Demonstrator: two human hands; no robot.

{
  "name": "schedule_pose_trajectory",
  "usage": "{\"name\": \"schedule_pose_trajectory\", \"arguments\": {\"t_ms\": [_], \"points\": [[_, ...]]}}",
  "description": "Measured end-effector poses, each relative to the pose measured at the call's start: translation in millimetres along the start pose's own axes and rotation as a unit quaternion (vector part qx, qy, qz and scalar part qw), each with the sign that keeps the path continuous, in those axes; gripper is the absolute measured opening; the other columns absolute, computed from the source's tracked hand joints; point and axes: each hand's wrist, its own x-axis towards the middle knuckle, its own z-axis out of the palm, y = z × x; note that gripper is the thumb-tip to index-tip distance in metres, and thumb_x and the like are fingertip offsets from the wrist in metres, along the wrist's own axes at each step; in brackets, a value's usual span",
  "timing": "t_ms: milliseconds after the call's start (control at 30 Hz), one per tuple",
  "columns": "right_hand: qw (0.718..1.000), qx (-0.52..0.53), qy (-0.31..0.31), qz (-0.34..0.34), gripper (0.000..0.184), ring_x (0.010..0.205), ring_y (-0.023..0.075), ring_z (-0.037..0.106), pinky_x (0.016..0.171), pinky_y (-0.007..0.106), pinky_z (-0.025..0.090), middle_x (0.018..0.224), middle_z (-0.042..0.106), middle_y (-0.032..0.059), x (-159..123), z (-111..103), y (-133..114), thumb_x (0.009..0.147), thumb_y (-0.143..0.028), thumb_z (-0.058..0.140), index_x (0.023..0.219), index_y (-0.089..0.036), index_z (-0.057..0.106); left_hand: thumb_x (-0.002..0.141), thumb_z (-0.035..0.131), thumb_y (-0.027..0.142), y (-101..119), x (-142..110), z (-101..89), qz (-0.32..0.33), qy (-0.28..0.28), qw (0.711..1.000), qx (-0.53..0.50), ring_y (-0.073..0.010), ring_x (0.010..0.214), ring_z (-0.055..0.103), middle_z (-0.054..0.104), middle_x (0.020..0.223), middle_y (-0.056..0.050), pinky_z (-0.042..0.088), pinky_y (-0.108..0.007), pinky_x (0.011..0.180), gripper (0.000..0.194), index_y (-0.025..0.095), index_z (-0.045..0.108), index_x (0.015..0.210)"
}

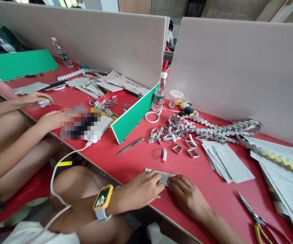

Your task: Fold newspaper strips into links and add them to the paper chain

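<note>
A strip of folded printed paper lies on the red table near its front edge, between my two hands. My left hand, with a yellow-framed watch on its wrist, has its bent fingers closed on the left part of the strip. At the strip's right end, the fingers of my right hand press together on the paper. Beyond my hands lie one small folded paper piece and a heap of folded paper links. A slim metal craft knife rests to the left.
Cut paper sheets and a pointed tool with yellow and red handles lie right. Folded-paper chains run along the back. A water bottle stands by a green divider. At left, a co-worker's hand holds paper.
</note>
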Motion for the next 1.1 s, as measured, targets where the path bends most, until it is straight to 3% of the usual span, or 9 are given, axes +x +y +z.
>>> {"name": "schedule_pose_trajectory", "arguments": {"t_ms": [67,233,367,533,733,1100], "points": [[0.999,0.042,0.002,0.035,0.027,0.093,0.0194,0.064,0.078,0.032,0.057,0.101,0.073,0.0095,1,2,2,0.097,-0.008,0.043,0.111,-0.017,0.063,0.093,0.058,0.022,-11,-1,1.3,-0.009,-0.003,0.999,-0.034,-0.0177,0.088,0.062,0.063,0.094,-0.003,0.046,-0.029,0.074,0.003,0.021,0.058,0.096],[0.984,0.102,-0.015,0.148,0.017,0.085,0.0172,0.061,0.075,0.031,0.052,0.095,0.069,0.0072,4,5,0,0.096,-0.013,0.048,0.104,-0.02,0.062,0.095,0.05,0.016,-39,-2,3.8,-0.102,0.0,0.974,-0.204,-0.0127,0.077,0.067,0.069,0.086,0.002,0.045,-0.023,0.066,0.007,0.021,0.054,0.098],[0.968,0.11,-0.017,0.224,0.012,0.081,0.0167,0.057,0.072,0.03,0.05,0.09,0.065,0.0051,7,12,-4,0.098,-0.015,0.048,0.096,-0.021,0.058,0.094,0.056,0.026,-45,-2,15.3,-0.141,-0.01,0.942,-0.305,-0.0106,0.076,0.068,0.072,0.088,0.002,0.048,-0.02,0.067,0.01,0.023,0.059,0.104],[0.96,0.079,-0.011,0.267,0.01,0.077,0.0169,0.054,0.071,0.03,0.047,0.086,0.06,0.0041,7,16,-10,0.098,-0.016,0.048,0.093,-0.02,0.056,0.095,0.055,0.03,-42,-2,26.5,-0.15,0.047,0.956,-0.246,-0.0122,0.08,0.067,0.069,0.085,0.001,0.049,-0.022,0.07,0.011,0.023,0.063,0.091],[0.953,0.019,-0.024,0.303,0.014,0.072,0.018,0.049,0.066,0.031,0.041,0.08,0.056,0.0042,6,15,-13,0.098,-0.019,0.047,0.089,-0.02,0.058,0.096,0.052,0.029,-43,4,30.3,-0.194,0.066,0.949,-0.239,-0.0112,0.072,0.065,0.067,0.077,0.001,0.048,-0.021,0.064,0.016,0.022,0.057,0.082],[0.945,-0.022,-0.035,0.323,0.018,0.066,0.0169,0.05,0.061,0.031,0.034,0.073,0.056,0.0025,12,18,-7,0.098,-0.023,0.049,0.081,-0.022,0.054,0.095,0.05,0.024,-37,7,31.5,-0.185,0.098,0.964,-0.167,-0.0122,0.067,0.063,0.063,0.074,0.001,0.048,-0.024,0.063,0.011,0.023,0.055,0.086]]}}
